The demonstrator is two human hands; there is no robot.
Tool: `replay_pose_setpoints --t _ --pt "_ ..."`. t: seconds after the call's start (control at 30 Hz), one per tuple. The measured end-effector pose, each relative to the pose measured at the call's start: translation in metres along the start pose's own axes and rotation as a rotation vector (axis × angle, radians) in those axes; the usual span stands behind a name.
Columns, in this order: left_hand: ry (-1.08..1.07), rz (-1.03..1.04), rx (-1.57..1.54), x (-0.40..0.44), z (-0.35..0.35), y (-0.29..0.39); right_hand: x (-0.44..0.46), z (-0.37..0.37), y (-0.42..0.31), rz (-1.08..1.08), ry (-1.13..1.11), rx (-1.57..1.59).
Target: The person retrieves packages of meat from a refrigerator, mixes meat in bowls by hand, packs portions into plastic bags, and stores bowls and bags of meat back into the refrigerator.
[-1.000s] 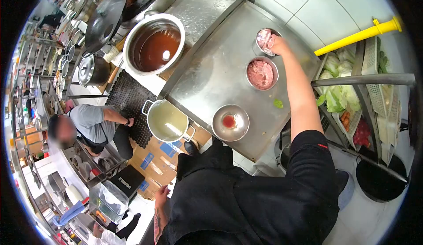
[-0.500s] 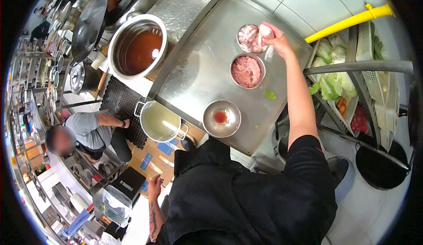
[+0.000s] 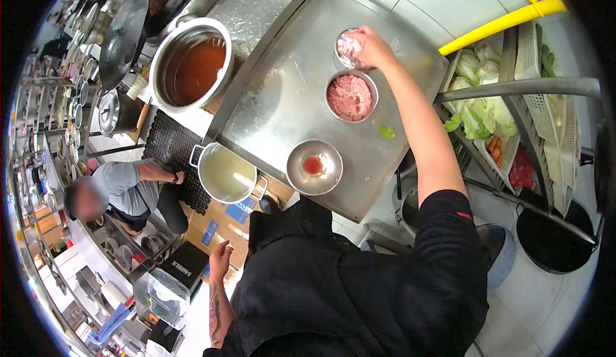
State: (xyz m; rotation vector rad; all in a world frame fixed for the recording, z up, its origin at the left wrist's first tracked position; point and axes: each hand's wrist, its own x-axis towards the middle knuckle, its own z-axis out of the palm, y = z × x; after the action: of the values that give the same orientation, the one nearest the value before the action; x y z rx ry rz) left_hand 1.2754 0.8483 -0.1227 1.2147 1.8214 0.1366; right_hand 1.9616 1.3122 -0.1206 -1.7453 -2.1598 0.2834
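My right hand (image 3: 371, 47) reaches into the far metal bowl (image 3: 336, 54), its fingers closed on raw meat (image 3: 348, 45) that is pale pink and white. The hand hides part of that bowl. Just nearer stands a second metal bowl (image 3: 351, 95) filled with pink minced meat (image 3: 350, 97). A wider steel bowl (image 3: 314, 167) with a little red-brown liquid (image 3: 313, 165) sits at the counter's near end. Down at the lower left, my left hand (image 3: 220, 261) hangs away from the counter, fingers loosely bent and apart, with nothing visible in it.
The steel counter (image 3: 269, 100) has a raised edge. Left of it stand a large pot of brown liquid (image 3: 196, 71) and a pot of pale liquid (image 3: 224, 171). Another person (image 3: 131, 187) crouches beyond. Crates of cabbage (image 3: 481, 100) and a yellow pipe (image 3: 507, 26) are at right.
My right hand, earlier raised at the far bowl's right side with a piece of meat, has moved down and left into that bowl. The whole view has shifted slightly.
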Motion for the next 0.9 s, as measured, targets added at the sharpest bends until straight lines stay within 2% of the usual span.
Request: replay_pose_setpoints --t 0.03,0.1,0.13,0.2,0.33,0.43,0.5,0.53,0.57,0.63,0.73,0.87,0.9 --pt "-0.026 -0.019 -0.001 -0.003 -0.001 -0.006 -0.001 0.004 -0.006 0.000 -0.004 0.003" --pt "-0.048 -0.043 -0.004 -0.010 -0.001 -0.020 -0.003 0.001 -0.027 0.211 -0.013 -0.118" --pt "-0.030 -0.093 -0.036 -0.016 0.001 -0.024 0.001 -0.003 -0.034 0.204 -0.015 -0.114" --pt "-0.001 -0.166 -0.097 -0.030 0.007 -0.033 0.007 -0.007 -0.046 0.374 -0.088 -0.220" --pt "-0.046 -0.208 -0.084 -0.047 0.023 -0.064 0.014 0.007 -0.047 0.397 -0.067 -0.307" --pt "-0.040 -0.240 -0.256 -0.059 0.041 -0.080 0.000 0.006 -0.033 0.360 0.057 -0.163" --pt "-0.051 -0.231 -0.288 -0.064 0.048 -0.075 -0.005 0.020 0.000 0.192 0.316 0.064" --pt "-0.056 -0.221 -0.318 -0.067 0.050 -0.073 -0.003 0.010 0.006 0.361 0.195 0.264" --pt "-0.053 -0.221 -0.324 -0.068 0.049 -0.069 -0.002 0.006 0.020 0.355 0.193 0.262" --pt "-0.061 -0.271 -0.309 -0.070 0.047 -0.064 0.001 0.000 0.040 0.380 0.357 0.775" --pt "-0.083 -0.217 -0.283 -0.065 0.042 -0.089 -0.003 -0.047 0.015 0.285 0.436 0.838" --pt "-0.066 -0.208 -0.181 -0.054 0.023 -0.060 -0.004 -0.071 -0.016 0.344 0.415 0.887" --pt "-0.069 -0.206 -0.181 -0.047 0.022 -0.059 -0.002 -0.057 -0.009 0.346 0.417 0.884"
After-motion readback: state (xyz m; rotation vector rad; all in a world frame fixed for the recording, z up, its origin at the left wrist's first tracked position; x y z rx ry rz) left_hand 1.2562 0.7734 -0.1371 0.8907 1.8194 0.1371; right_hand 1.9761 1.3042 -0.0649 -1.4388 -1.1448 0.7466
